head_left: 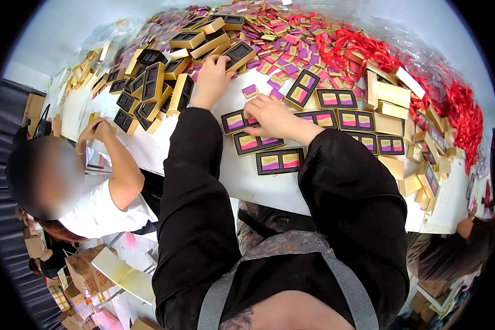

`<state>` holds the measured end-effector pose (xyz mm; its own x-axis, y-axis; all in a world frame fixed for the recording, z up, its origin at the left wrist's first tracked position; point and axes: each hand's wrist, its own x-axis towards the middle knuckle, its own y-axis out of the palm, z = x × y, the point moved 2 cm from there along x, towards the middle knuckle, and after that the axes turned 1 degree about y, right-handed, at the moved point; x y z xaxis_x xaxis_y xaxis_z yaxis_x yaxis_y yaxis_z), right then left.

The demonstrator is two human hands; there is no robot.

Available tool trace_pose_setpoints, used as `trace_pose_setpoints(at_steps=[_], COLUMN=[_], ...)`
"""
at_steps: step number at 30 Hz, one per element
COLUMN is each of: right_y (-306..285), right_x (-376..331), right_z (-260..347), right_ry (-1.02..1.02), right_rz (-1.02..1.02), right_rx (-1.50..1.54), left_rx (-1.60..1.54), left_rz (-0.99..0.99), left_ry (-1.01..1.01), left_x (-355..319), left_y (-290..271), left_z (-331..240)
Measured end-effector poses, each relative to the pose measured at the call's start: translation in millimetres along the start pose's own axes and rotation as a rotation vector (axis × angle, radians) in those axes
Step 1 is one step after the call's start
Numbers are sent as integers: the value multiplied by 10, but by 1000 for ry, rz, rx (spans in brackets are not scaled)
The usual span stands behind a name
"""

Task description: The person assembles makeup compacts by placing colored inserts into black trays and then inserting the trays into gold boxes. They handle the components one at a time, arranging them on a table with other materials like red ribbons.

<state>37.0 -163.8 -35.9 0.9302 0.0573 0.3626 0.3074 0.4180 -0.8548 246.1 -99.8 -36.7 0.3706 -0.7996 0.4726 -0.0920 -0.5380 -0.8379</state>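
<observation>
Two hands, two trays, split near and far.
Left hand stretched forward, grip closed on empty black tray; right hand nearer, fingertips pressing filled tray on white surface.

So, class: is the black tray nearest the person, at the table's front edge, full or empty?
Full: the black tray shows a purple-and-yellow packet in each of its two compartments.

A packing workshop for boxed sweets.

A long white worktop is heaped with gold two-slot box trays, purple and yellow wrapped pieces and red ribbons; cardboard cartons are stacked on the floor, and co-workers are seated alongside.
</observation>
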Motion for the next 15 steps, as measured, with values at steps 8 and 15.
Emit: trace_pose_setpoints(at_steps=[8,15], right_y=[-266,-1104], right_x=[-175,-586], right_z=[-77,-117], right_ry=[25,631], right_rz=[29,-139], right_rx=[23,-672], left_rx=[-35,-153], left_rz=[-188,-247], left_ry=[-276,-419], left_x=[-1191,-1721], left_y=[-554,-498], left_z=[-147,-184])
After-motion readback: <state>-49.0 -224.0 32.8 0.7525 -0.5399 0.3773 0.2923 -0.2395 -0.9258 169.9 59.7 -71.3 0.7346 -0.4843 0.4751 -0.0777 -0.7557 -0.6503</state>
